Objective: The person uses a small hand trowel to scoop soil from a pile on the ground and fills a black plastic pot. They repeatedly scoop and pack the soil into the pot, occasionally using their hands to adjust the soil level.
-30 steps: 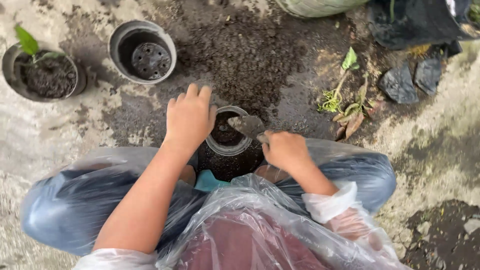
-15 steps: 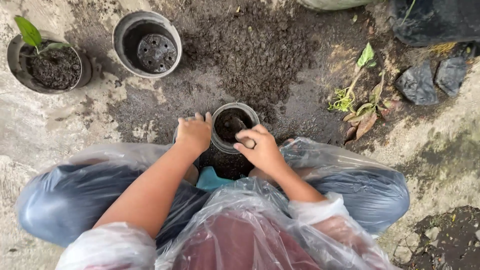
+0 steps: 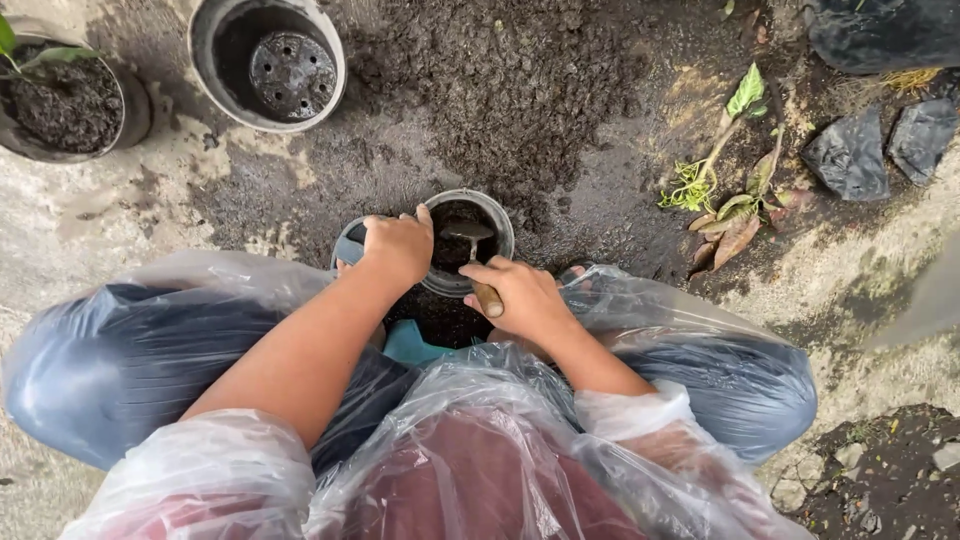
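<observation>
My right hand [image 3: 522, 298] is clenched around the wooden handle of a small trowel [image 3: 472, 250], whose blade dips into the soil inside the small pot [image 3: 497, 225] just ahead of my knuckles. My left hand [image 3: 398, 246] grasps that pot's near-left rim, steadying it. Beyond both hands lie a spread of loose soil [image 3: 500, 90] and an empty grey pot [image 3: 268, 62].

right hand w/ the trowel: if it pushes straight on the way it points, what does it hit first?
Probably the soil inside the small pot: the right hand aims the trowel into its mouth. Depth unclear.
</observation>
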